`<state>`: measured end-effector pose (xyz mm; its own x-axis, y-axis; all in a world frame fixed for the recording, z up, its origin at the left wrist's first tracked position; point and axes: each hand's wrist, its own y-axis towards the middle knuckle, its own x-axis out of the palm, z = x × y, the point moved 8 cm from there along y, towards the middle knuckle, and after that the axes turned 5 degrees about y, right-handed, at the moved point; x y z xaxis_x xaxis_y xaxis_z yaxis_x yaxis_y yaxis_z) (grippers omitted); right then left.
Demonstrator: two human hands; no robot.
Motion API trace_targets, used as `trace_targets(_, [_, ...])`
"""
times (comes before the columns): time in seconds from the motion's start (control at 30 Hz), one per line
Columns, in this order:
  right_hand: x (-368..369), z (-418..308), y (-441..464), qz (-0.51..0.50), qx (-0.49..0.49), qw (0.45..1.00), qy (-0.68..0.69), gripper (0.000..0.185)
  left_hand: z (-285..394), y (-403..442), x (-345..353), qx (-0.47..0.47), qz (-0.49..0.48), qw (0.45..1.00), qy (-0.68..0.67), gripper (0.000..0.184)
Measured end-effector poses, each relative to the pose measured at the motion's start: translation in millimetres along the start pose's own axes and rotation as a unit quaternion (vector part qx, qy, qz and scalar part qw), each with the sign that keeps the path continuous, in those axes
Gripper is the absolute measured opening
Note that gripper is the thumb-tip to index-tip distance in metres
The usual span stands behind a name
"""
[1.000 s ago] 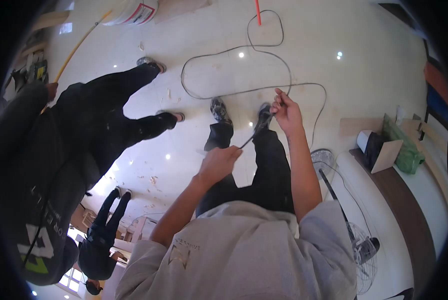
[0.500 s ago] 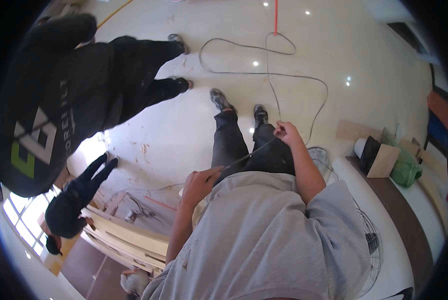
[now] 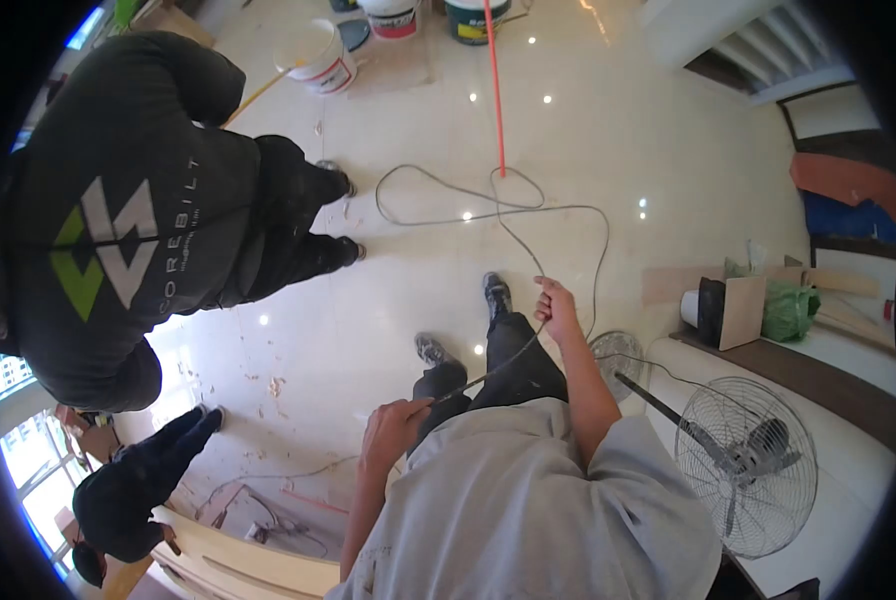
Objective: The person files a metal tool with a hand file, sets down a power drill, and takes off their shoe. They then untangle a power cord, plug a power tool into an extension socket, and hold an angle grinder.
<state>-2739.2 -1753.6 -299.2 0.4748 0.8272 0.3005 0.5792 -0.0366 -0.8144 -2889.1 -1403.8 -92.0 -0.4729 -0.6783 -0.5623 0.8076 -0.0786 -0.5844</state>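
A thin dark cable [image 3: 508,361] stretches between my two hands in front of my thighs. My left hand [image 3: 396,432], low by my waist, is closed around one end of this stretch. Farther forward and higher, my right hand [image 3: 556,305] pinches the cable with curled fingers. Beyond the right hand the cable runs down to the tiled floor, where a loose loop [image 3: 448,222] lies spread out ahead of my feet. A red pole [image 3: 496,95] reaches the floor near the loop.
On my right stands a pedestal fan [image 3: 748,455] with a wire cage and round base [image 3: 616,362]. A person in a dark jacket [image 3: 118,220] is at left, another person [image 3: 128,500] behind. Buckets [image 3: 326,60] stand ahead. A green bag [image 3: 791,310] sits on a ledge.
The view has shifted, bringing the buckets and whole fan into sight. My right foot is now ahead of my left. Both hands still hold the cable, which sags slightly more between them.
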Motion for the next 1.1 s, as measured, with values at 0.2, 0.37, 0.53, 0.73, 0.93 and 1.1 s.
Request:
trace_targets(0.2, [32, 1, 23, -0.072, -0.036, 0.997, 0.011, 0.024, 0, -4, -33, 0.047, 0.046, 0.998, -0.008, 0.027])
trace_targets(0.37, [49, 6, 12, -0.052, 0.016, 0.998, 0.042, 0.026, -3, 2, -34, 0.032, 0.017, 0.999, -0.027, 0.029])
trace_targets(0.53, [46, 15, 20, -0.046, 0.024, 0.997, 0.051, 0.017, -5, 20, -32, 0.057, 0.010, 0.998, -0.004, 0.030])
trace_targets(0.73, [47, -2, 6, -0.038, 0.035, 0.996, 0.071, 0.010, 22, 58, -40, 0.068, -0.053, 0.996, 0.002, 0.032])
trace_targets(0.93, [7, -68, 72, -0.060, 0.047, 0.997, 0.018, 0.014, 23, 160, 6, 0.133, -0.011, 0.991, 0.004, 0.033])
trace_targets(1.1, [1, -151, 101, -0.052, 0.107, 0.992, 0.032, 0.024, 91, 245, 33, 0.097, -0.085, 0.992, 0.009, 0.041])
